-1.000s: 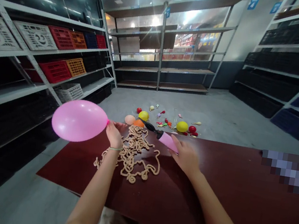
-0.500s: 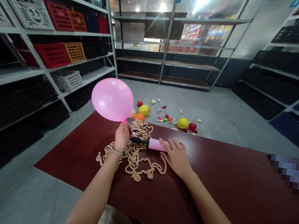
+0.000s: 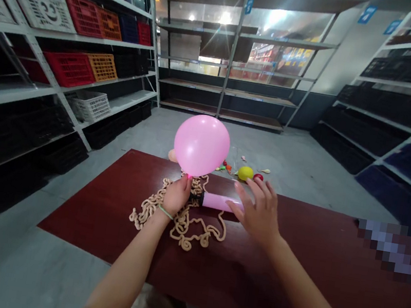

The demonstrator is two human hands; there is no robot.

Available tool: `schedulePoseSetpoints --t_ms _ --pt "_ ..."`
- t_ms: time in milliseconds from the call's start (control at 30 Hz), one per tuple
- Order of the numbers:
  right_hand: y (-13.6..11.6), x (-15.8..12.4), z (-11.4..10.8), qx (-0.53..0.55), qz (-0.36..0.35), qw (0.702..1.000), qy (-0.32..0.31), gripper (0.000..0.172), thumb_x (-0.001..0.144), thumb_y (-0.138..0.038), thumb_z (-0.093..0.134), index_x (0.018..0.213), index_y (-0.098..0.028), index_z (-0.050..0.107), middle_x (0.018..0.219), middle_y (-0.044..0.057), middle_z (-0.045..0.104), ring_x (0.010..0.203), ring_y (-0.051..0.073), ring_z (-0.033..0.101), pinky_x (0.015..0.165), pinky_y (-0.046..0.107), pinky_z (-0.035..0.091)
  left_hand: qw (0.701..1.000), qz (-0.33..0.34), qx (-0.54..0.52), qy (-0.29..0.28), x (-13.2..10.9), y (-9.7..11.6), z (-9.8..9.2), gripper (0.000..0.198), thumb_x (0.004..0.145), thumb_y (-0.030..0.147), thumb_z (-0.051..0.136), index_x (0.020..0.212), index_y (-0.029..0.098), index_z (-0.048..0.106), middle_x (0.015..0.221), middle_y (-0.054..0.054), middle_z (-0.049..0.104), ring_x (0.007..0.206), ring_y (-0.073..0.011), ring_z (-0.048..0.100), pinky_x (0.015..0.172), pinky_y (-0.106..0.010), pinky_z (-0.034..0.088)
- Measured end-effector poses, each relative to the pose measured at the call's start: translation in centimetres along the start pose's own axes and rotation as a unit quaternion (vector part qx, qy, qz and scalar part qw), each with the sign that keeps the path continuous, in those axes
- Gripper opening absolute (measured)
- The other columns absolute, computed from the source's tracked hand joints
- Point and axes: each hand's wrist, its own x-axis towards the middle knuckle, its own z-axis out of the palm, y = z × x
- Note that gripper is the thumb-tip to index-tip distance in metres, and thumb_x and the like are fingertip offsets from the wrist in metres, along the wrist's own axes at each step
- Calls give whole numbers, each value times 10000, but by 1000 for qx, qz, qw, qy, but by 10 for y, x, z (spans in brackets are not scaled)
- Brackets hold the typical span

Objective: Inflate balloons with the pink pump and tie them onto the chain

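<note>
An inflated pink balloon point(image 3: 201, 145) stands upright above my left hand point(image 3: 177, 195), whose fingers pinch its neck. My right hand point(image 3: 259, 212) is open with its fingers spread, over the right end of a pink pump point(image 3: 217, 201). Whether its thumb touches the pump is hard to tell. The pump lies on the dark red table point(image 3: 97, 199), its black nozzle end beside my left hand. Under and around the nozzle is a tangled beige cord point(image 3: 186, 242).
Small balloons, among them a yellow balloon point(image 3: 245, 173), lie on the floor past the table's far edge. Shelves with coloured crates point(image 3: 73, 69) stand at the left, and more racks point(image 3: 253, 97) at the back and right. A pixelated patch covers something at the table's right.
My left hand has moved the balloon to the right, so it now covers some floor balloons. The right hand has lifted off the pump's body and spread its fingers.
</note>
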Motion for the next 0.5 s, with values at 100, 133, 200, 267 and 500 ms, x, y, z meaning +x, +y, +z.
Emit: schedulePoseSetpoints --t_ms 100,133,200,267,500 --pt "-7 44 -20 6 -93 993 -76 686 915 -301 589 1528 -340 283 1501 73 439 1420 328 329 1184 607 211 996 31 82 -34 -4 8 2 337 1023 345 316 1036 180 609 859 -104 721 734 -197 671 653 -271 416" --pt "-12 58 -22 17 -125 987 -101 675 922 -258 569 1524 -357 281 1532 45 408 1435 315 310 1189 608 205 993 42 98 -41 -6 10 3 342 1024 347 312 1045 177 608 868 -108 723 734 -199 676 650 -270 419" --pt "-22 83 -19 43 -187 973 -131 661 929 -166 511 1525 -335 279 1573 14 350 1464 272 266 1203 584 216 989 60 122 -51 -7 14 4 351 1023 346 303 1052 173 607 886 -116 727 737 -206 682 639 -275 422" --pt "-32 100 -9 54 -216 965 -138 644 913 -88 464 1513 -266 316 1585 24 327 1479 239 235 1217 548 225 986 74 137 -61 -8 16 3 362 1023 340 288 1069 170 604 898 -124 728 751 -219 688 631 -282 423" --pt "-34 110 31 15 -249 954 -168 446 914 -130 460 1339 -237 542 1398 56 560 1375 260 397 1210 573 187 985 96 118 -78 -8 18 1 381 1020 351 285 1146 153 584 880 -140 718 781 -244 688 643 -297 427"
